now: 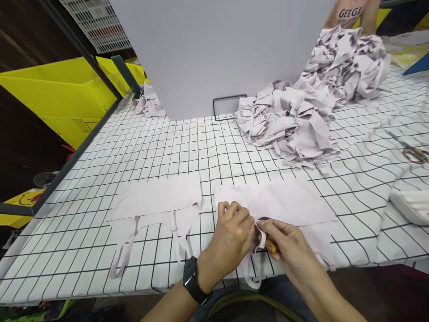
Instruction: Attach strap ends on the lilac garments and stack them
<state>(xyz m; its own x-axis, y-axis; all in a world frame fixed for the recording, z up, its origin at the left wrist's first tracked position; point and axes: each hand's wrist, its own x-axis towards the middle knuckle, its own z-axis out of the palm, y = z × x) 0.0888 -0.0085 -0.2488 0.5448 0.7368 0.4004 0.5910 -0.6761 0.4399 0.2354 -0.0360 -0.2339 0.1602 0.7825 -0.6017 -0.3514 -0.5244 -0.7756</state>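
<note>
A pale lilac strappy garment [278, 197] lies flat near the table's front edge. My left hand [233, 232], a black watch on its wrist, is closed on the garment's lower edge where a strap joins. My right hand [290, 243] pinches the thin strap [262, 239] close beside it, and the strap's loop hangs over the table edge. Tucked under the right fingers is an orange-handled tool [271, 246]; its working end is mostly hidden. To the left, a second matching garment [157, 197] is spread out with its straps toward me.
A heap of crumpled lilac garments [291, 120] lies beyond, against a large grey panel [221, 53]. Scissors [415, 154] and a white tray [412, 205] are at the right. Yellow bins [63, 89] stand past the left table edge. Another person [351, 15] is at the back right.
</note>
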